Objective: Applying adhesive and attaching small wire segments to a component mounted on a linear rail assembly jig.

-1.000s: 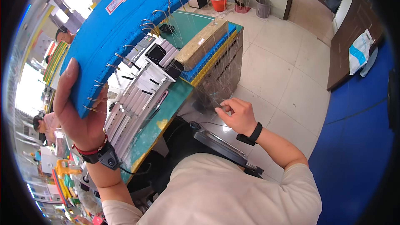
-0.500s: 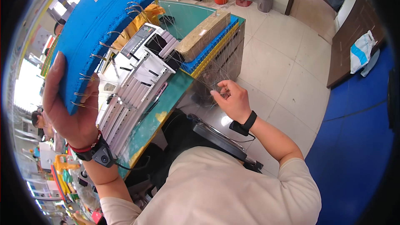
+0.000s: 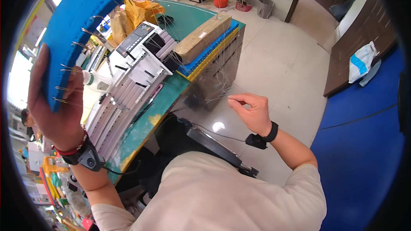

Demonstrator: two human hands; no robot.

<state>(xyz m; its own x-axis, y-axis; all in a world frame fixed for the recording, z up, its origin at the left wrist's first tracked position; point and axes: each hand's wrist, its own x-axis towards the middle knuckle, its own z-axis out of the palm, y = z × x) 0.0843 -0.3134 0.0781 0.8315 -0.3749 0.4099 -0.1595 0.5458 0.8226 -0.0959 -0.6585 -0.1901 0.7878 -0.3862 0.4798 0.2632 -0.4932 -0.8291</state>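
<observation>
My left hand is wrapped around the lower end of a long blue foam-like board, raised at the left. Bent metal hooks stick out along the board's edge, with thin threads trailing from them. Over the floor to the right of the table, my right hand is pinched, thumb against fingers. Whether a thread lies in that pinch is too fine to make out. Fine pale threads hang in a loose tangle just left of it, beside the wooden block on blue and yellow toothed strips.
A white machine with a button panel and rails stands on the green table. Near it are a white bottle and crumpled yellow packaging. Red and grey bins stand on the floor beyond. A cable runs from each wrist device.
My right hand has moved to the right, away from the toothed strips, and its fingers have closed into a pinch. My left hand keeps its hold on the board. The whole view has shifted slightly.
</observation>
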